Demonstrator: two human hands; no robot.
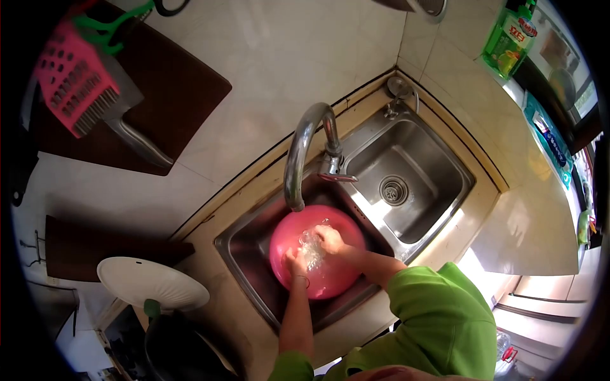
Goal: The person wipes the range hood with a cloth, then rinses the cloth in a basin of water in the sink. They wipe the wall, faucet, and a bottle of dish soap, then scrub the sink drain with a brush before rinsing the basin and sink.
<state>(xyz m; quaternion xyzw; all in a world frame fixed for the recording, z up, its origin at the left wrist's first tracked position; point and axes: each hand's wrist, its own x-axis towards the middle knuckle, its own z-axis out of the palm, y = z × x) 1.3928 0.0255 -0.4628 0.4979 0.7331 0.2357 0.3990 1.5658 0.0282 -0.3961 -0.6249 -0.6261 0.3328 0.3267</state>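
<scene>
Pink basin (337, 277), mouth upward; left hand (295, 262), right hand (330, 240) inside.

The head-worn camera looks forward and steeply down from near above the double sink (382, 219), its wide view dark-cornered.

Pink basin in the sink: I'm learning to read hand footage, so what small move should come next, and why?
Probably bring the right hand toward the left hand: both reach into the pink basin, apart, with glinting, churned water between them.
</scene>
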